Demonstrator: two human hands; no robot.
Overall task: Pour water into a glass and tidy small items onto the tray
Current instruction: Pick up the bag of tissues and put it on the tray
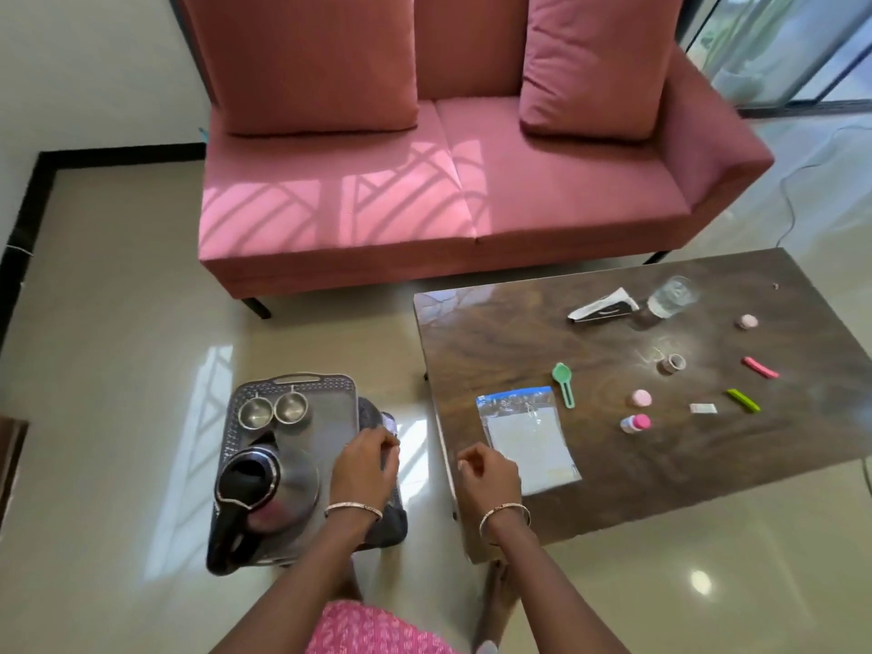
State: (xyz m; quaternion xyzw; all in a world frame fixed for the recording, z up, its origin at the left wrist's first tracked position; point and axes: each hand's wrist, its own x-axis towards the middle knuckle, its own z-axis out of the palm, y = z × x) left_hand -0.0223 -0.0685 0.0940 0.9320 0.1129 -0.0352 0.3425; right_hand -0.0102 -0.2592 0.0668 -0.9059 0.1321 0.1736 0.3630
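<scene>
A grey tray (pixel 337 394) rests on a dark stool left of the table, carrying a steel jug (pixel 264 474) with a black lid and two small steel bowls (pixel 273 410). My left hand (pixel 365 462) curls over the tray's right rim. My right hand (pixel 486 472) hovers loosely curled at the table's left edge, beside a zip bag (pixel 528 436), with nothing seen in it. A glass (pixel 672 297) holding water stands at the far right of the wooden table (pixel 472 332). Scattered small items include a green scoop (pixel 564 384), a pink-capped bottle (pixel 634 423) and a tape roll (pixel 674 363).
More small items lie at the table's right: a pink clip (pixel 759 367), a green clip (pixel 743 400), a pink cap (pixel 641 397), a white packet (pixel 703 408), and folded paper (pixel 604 304) beside the glass. A pink sofa (pixel 424 181) stands behind. The floor is glossy tile.
</scene>
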